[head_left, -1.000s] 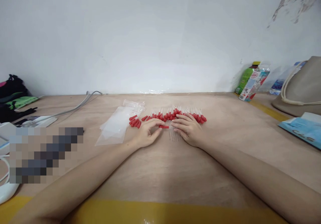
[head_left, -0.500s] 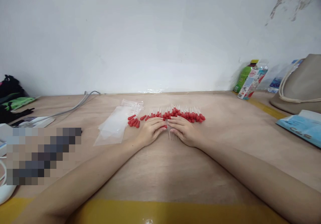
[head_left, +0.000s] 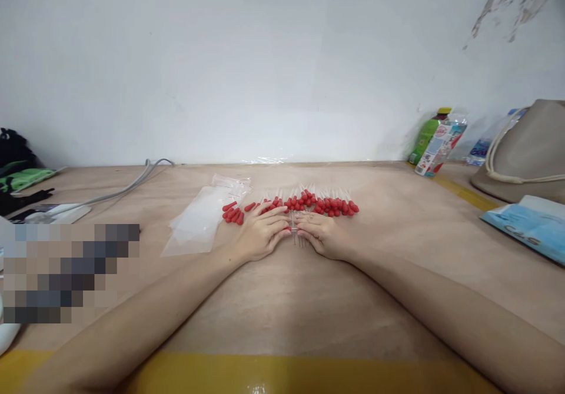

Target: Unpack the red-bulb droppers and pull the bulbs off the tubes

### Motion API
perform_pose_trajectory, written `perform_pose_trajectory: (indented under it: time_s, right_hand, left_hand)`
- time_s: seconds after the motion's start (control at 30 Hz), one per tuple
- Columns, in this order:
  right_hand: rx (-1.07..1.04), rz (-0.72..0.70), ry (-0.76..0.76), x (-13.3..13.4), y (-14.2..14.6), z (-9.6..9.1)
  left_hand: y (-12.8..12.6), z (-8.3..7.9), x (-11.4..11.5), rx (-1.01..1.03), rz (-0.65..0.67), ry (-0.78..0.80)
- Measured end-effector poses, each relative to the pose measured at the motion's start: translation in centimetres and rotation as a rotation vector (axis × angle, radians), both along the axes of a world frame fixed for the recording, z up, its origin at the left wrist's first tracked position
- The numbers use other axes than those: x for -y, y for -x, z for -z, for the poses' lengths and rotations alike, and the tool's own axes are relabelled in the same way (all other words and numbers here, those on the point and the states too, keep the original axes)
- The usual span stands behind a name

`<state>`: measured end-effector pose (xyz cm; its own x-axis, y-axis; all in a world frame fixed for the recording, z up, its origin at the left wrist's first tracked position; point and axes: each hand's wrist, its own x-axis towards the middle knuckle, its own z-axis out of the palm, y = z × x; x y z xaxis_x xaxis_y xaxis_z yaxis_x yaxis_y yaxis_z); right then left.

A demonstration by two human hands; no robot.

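My left hand (head_left: 263, 234) is closed around a red rubber bulb, of which only a small red end shows at the fingertips. Facing it, my right hand (head_left: 323, 233) pinches a clear dropper tube, mostly hidden by the fingers; its end meets the red bulb between the hands. Several loose clear tubes (head_left: 301, 241) lie under and beside my right fingers. Just beyond both hands is a row of droppers (head_left: 332, 206) with red bulbs towards me and clear stems pointing to the wall. Loose red bulbs (head_left: 233, 214) lie left of my left hand.
Clear zip bags (head_left: 194, 220) lie flat to the left, near a grey cable (head_left: 128, 189). Bottles (head_left: 435, 141), a beige bag (head_left: 525, 153) and a blue packet (head_left: 529, 226) stand or lie at the right. A white wall (head_left: 273, 76) rises behind the table.
My left fingers have lifted and spread slightly, and a clear tube end now shows between the hands. The whole view has shifted a little; both hands stay in nearly the same place.
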<state>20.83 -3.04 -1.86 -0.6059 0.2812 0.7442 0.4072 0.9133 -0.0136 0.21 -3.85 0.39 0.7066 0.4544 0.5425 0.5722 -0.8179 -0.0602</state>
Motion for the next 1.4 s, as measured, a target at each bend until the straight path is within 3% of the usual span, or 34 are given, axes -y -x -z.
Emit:
perform_pose_trajectory:
  time_s: [0.53,0.73,0.83,0.93,1.03,1.17,1.27,1.4]
  right_hand:
    - [0.039,0.007,-0.119,0.3,-0.4,-0.1]
    - [0.017,-0.011,-0.081,0.0,-1.4,0.6]
    - [-0.047,0.072,-0.035,-0.4,-2.7,1.0]
    - [-0.041,0.266,0.009,-0.3,-3.1,0.7]
    - [0.036,0.395,0.026,0.3,-2.0,0.0]
    - [-0.018,0.371,0.182,0.8,0.2,-0.9]
    - [-0.109,0.366,0.277,0.6,1.4,-1.1]
    - [-0.123,0.383,0.228,0.3,2.3,-0.7]
  left_hand:
    - [0.3,0.0,0.2,-0.026,-0.008,0.088]
    - [1.3,0.2,-0.1,-0.013,-0.006,0.056]
    - [2.4,0.5,-0.4,0.068,-0.067,0.031]
    - [2.9,0.7,-0.7,0.174,-0.075,0.01]
    - [3.0,0.3,-1.3,0.285,-0.143,-0.003]
    - [4.3,-1.1,-3.0,0.381,-0.323,0.011]
    - [6.5,-2.0,-4.4,0.411,-0.487,0.123]
    - [8.8,-2.6,-5.4,0.451,-0.584,0.308]
